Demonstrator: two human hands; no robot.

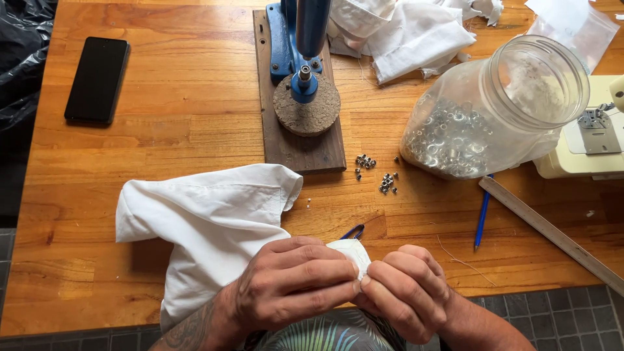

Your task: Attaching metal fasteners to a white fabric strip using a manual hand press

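Note:
Both my hands meet at the near edge of a wooden table (162, 123). My left hand (289, 279) and my right hand (406, 292) pinch the same small folded corner of a white cloth garment (208, 221), whose bulk lies spread to the left. The pinched bit (351, 252) shows between my fingertips. A blue-handled tool (353, 231) peeks out just behind it, mostly hidden. Small metal eyelets (377, 172) lie scattered farther back in the middle.
A blue hand press (302, 45) stands on a dark board with a cork disc. A clear jar (494, 110) of metal eyelets lies tilted at right, beside a cream sewing machine (591, 136). Also present: black phone (97, 78), blue pen (481, 218), wooden ruler (552, 234), white cloth pile (409, 32).

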